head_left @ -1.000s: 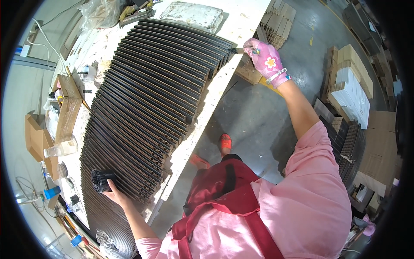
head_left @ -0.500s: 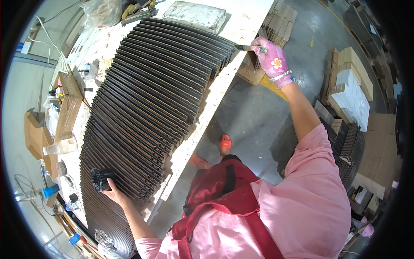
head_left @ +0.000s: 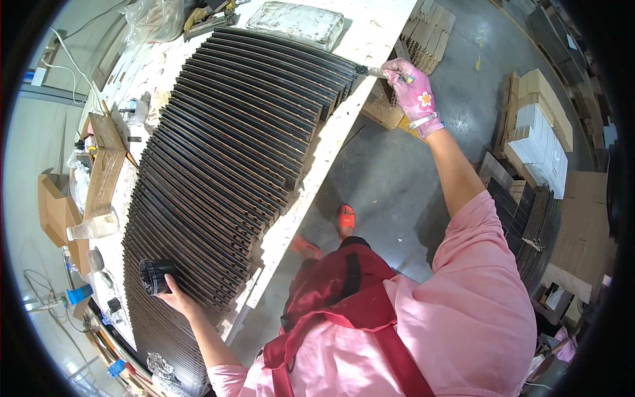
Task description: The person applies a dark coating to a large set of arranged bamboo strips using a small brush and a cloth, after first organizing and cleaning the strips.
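While the left hand [head_left: 177, 297] holds a cup [head_left: 155, 275], the right [head_left: 411, 91] a brush [head_left: 373, 71]

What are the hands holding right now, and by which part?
The left hand holds a black cup by its side; the gloved right hand holds a small brush by its handle.

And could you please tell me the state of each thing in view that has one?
Left hand: bare, gripping black cup
Right hand: pink-gloved, closed on brush
Black cup: held; fill level unclear
Brush: held, dark-tipped, beside the ends of the strips; contact unclear
Strips: side by side, dark-topped, brown-edged
White table: stained
Cardboard box: open
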### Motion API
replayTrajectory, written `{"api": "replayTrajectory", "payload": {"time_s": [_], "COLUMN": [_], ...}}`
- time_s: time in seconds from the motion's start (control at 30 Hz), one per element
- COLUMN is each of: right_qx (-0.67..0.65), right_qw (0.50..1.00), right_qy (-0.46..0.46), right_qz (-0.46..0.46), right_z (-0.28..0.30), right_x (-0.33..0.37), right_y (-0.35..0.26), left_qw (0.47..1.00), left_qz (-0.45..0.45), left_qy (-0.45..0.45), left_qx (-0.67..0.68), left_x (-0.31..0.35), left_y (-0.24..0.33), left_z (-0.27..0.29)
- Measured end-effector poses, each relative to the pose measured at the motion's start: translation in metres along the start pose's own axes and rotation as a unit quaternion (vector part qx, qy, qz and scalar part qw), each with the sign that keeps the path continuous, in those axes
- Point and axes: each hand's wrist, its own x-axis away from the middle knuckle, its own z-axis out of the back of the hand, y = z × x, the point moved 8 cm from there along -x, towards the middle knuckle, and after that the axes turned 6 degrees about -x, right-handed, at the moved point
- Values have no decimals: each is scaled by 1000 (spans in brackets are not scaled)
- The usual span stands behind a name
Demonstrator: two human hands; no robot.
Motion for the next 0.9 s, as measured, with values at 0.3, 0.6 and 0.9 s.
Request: {"api": "replayTrajectory", "payload": {"time_s": [0.3,0.6,0.9], "right_qx": [-54,-82,-91], "right_qw": [996,994,986], "right_qy": [61,65,118], "right_qz": [25,20,74], "right_z": [-6,-16,-16], "right_x": [2,15,26], "right_y": [12,8,8], "left_qw": [1000,1000,1000], "left_qz": [-24,-13,-8], "left_qy": [6,7,9], "left_qx": [-9,-13,6], "left_x": [-8,-2,-4], "left_y": [-16,-2,-6], "left_z": [4,1,3]}}
